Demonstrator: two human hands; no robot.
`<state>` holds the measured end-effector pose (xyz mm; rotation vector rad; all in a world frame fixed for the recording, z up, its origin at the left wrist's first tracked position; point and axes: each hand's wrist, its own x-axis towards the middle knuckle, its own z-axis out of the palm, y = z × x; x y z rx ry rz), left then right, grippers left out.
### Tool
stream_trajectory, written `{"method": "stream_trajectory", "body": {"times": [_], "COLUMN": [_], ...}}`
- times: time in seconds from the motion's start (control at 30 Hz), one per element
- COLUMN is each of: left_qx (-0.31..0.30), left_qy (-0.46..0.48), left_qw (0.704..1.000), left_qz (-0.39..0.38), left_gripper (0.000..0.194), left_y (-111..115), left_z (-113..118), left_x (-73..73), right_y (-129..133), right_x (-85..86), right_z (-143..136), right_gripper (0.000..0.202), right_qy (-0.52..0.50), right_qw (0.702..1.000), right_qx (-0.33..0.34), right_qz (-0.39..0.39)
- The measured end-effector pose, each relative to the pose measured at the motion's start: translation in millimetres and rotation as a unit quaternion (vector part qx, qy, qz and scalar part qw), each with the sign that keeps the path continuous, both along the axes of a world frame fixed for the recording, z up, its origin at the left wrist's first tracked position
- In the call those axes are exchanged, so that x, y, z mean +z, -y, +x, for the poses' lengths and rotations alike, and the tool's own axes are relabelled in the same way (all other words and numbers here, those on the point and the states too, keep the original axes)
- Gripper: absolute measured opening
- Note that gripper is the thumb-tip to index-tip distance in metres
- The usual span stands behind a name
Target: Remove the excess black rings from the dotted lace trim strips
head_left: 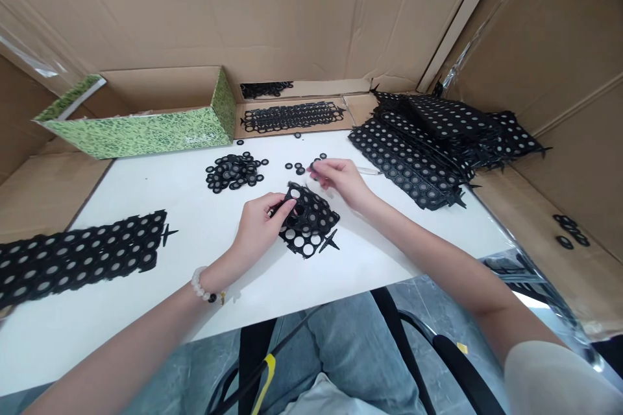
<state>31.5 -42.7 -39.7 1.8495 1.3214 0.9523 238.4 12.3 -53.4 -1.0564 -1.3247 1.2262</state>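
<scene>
My left hand [263, 224] pinches the left edge of a black perforated rubber sheet [311, 217], which is folded or bent over on the white table. Some of its round holes show white table through them. Just above the sheet, my right hand [341, 181] is closed at the fingertips, with a small black rubber ring [314, 166] at the fingers. A few loose rings [298, 170] lie beside those fingertips. Left of them rests a pile of black rings [233, 172]. A thin pale tool [368, 170] lies behind my right hand, partly hidden.
Stacked black sheets [413, 149] fill the back right. Another sheet [87, 253] lies at the left. A green patterned box [146, 133] stands at the back left, near an emptied-looking lattice sheet [292, 117] on cardboard. Cardboard walls [292, 13] enclose the table; rings [572, 230] lie at right.
</scene>
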Motion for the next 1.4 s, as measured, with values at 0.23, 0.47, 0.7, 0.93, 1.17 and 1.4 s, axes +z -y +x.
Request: {"method": "stream_trajectory", "body": {"times": [0.23, 0.47, 0.7, 0.93, 1.17, 1.4], "left_qx": [-0.011, -0.009, -0.024, -0.035, -0.019, 0.0], "left_qy": [0.127, 0.174, 0.081, 0.057, 0.07, 0.076], "left_qw": [0.983, 0.977, 0.99, 0.993, 0.995, 0.992], "left_qz": [-0.131, -0.125, -0.111, -0.096, -0.075, -0.105], "left_gripper": [0.034, 0.03, 0.032, 0.036, 0.033, 0.034], "left_y": [-5, -8, -4, -4, -3, -8], "left_z": [3, 4, 2, 2, 2, 1], "left_x": [-2.0, -4.1, 4.7, -0.8, -5.2, -11.4], "right_y": [-16, 12, 19, 21, -1, -19], "right_x": [-12.1, 8.6, 4.3, 9.9, 2.4, -10.8], "right_z": [25, 4, -6, -6, 4, 32], "right_gripper": [0.027, 0.022, 0.014, 0.023, 0.028, 0.02], "right_qy": [0.378, 0.267, 0.197, 0.139, -0.015, 0.334], "right_qw": [0.91, 0.931, 0.928, 0.96, 0.999, 0.919], "right_qx": [-0.117, 0.081, 0.134, 0.157, -0.028, -0.16], "right_qz": [0.126, 0.236, 0.287, 0.186, 0.004, 0.134]}}
